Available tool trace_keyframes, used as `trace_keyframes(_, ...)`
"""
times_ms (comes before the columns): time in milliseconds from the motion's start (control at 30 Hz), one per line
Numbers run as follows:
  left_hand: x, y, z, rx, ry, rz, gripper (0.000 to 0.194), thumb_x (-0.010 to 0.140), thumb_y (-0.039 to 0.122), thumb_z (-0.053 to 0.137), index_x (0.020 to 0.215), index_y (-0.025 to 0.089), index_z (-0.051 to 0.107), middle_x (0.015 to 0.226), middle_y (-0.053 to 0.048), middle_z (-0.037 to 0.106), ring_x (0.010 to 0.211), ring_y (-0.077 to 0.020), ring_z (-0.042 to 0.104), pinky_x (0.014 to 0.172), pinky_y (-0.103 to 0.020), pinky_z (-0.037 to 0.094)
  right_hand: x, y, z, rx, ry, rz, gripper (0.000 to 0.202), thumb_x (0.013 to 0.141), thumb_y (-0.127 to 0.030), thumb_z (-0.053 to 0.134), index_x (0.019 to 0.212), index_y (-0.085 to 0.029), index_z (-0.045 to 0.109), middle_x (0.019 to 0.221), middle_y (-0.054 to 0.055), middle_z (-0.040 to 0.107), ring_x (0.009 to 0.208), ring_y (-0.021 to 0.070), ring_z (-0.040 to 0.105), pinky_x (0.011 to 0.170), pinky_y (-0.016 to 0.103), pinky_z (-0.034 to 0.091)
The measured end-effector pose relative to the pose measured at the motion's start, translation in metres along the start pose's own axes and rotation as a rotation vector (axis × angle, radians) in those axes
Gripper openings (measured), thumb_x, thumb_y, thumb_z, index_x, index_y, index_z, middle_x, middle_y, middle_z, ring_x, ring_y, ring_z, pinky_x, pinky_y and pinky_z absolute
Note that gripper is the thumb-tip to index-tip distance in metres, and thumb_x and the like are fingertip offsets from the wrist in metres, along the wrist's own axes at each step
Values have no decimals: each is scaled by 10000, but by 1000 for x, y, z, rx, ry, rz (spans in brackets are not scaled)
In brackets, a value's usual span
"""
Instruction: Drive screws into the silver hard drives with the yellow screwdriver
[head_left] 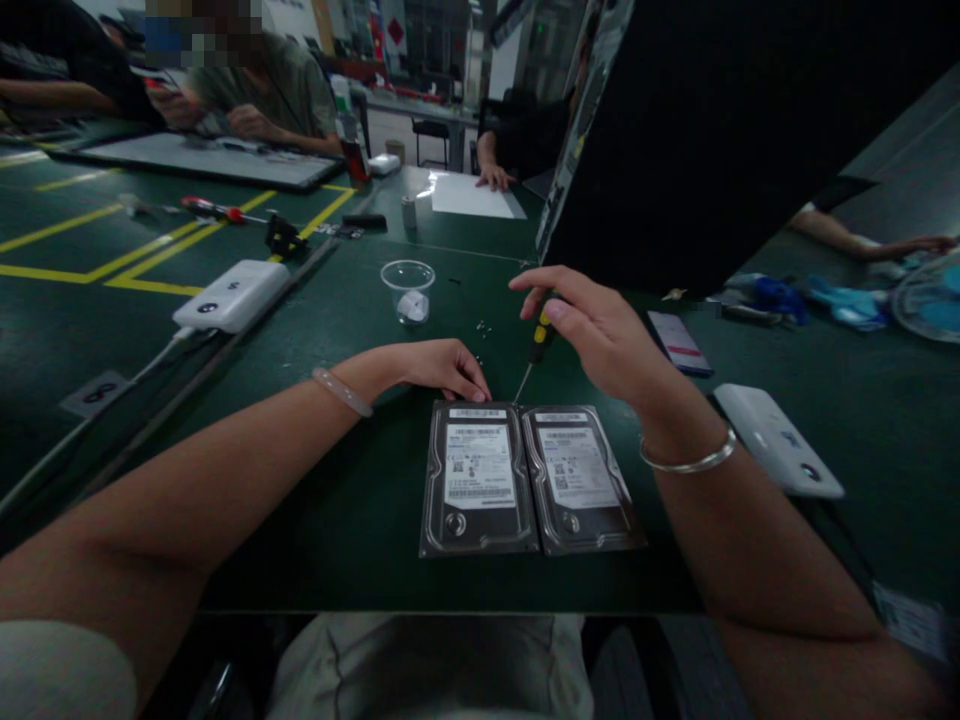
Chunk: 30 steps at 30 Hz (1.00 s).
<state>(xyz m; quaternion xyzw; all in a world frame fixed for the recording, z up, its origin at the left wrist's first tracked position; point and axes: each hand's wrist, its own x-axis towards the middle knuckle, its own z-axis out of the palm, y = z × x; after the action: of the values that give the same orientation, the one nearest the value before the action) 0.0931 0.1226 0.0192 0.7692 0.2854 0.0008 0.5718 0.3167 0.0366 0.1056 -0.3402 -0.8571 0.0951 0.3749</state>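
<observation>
Two hard drives lie side by side on the green table, labels up: a left drive (480, 480) and a right drive (581, 480). My right hand (589, 320) holds a black and yellow screwdriver (540, 338), its tip down at the top edge where the drives meet. My left hand (450, 370) rests at the left drive's top edge, fingers closed together; whether anything is between them is hidden. Several tiny screws (484, 328) are scattered just beyond it. Behind them stands a clear plastic cup (409, 292) with something white inside.
A large black panel (675, 140) rises at the back right. White boxes sit at left (232, 295) and right (780, 440), near a phone (680, 343). A red screwdriver (225, 212) lies far left. Other people's hands are across the table, one on a white sheet (476, 195).
</observation>
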Motion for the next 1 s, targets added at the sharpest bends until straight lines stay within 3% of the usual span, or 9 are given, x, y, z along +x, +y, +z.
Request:
trace_keyframes(133, 0, -1, 0, 9, 8, -9, 249, 735, 369, 807, 932, 217, 810, 877, -26, 768, 723, -119, 634, 653, -220, 465, -2, -3, -21, 50, -137, 35, 463, 935, -145, 449, 1374, -201, 582, 1282, 53, 685, 1209, 179, 604, 1039, 365, 457)
trace_keyframes(233, 0, 0, 0, 31, 3, -3, 242, 746, 369, 792, 933, 217, 808, 878, -22, 767, 730, -113, 634, 668, -213, 467, -1, -5, -25, 43, -200, 35, 445, 947, -198, 524, 1390, -208, 572, 1158, 45, 720, 1023, 158, 656, 897, 321, 506)
trace_keyframes(367, -1, 1, 0, 41, 4, 7, 245, 755, 368, 782, 941, 209, 806, 890, -27, 771, 741, -110, 637, 686, -209, 467, 2, -5, -8, -121, -69, -79, 197, 905, -330, 649, 1016, -177, 703, 914, 22, 688, 803, 139, 608, 725, 286, 457)
trace_keyframes(467, -1, 0, 0, 28, 5, 6, 257, 751, 371, 788, 955, 214, 806, 911, -32, 774, 737, -112, 637, 670, -212, 466, 2, -5, 5, -258, 98, -94, 244, 925, -391, 608, 820, -177, 659, 780, 14, 640, 749, 147, 584, 694, 298, 418)
trace_keyframes(567, 0, -1, 1, 18, 8, 12, 241, 756, 361, 788, 951, 220, 807, 905, -29, 776, 738, -110, 641, 671, -212, 467, 0, -4, 4, -247, 64, -55, 329, 990, -411, 471, 973, -174, 697, 909, 55, 706, 859, 182, 637, 777, 332, 452)
trace_keyframes(700, 0, -2, 0, 24, 7, 11, 216, 752, 348, 790, 928, 224, 810, 887, -24, 776, 735, -105, 641, 684, -208, 468, -2, -5, -14, -115, -48, -42, 375, 990, -269, 386, 1239, -210, 660, 1227, 72, 701, 1147, 212, 626, 988, 399, 461)
trace_keyframes(833, 0, 0, 0, 16, 7, 14, 217, 753, 358, 790, 919, 220, 811, 874, -23, 772, 717, -98, 630, 672, -202, 456, 0, -6, -20, -49, -130, -5, 362, 982, -242, 452, 1293, -228, 637, 1128, 43, 733, 1034, 179, 662, 922, 361, 493)
trace_keyframes(900, -1, 0, 0, 22, 9, 15, 222, 752, 362, 790, 918, 218, 812, 878, -25, 771, 719, -100, 628, 671, -202, 455, 1, -4, -14, -67, -100, -37, 282, 966, -275, 527, 1194, -214, 681, 995, 25, 733, 887, 154, 657, 819, 315, 491)
trace_keyframes(1000, -1, 1, 1, 14, 16, 9, 237, 740, 365, 797, 922, 214, 813, 866, -29, 769, 698, -100, 615, 649, -204, 448, 1, 1, 3, -154, 117, -83, 191, 943, -341, 586, 877, -195, 689, 823, 7, 681, 792, 143, 620, 745, 293, 449)
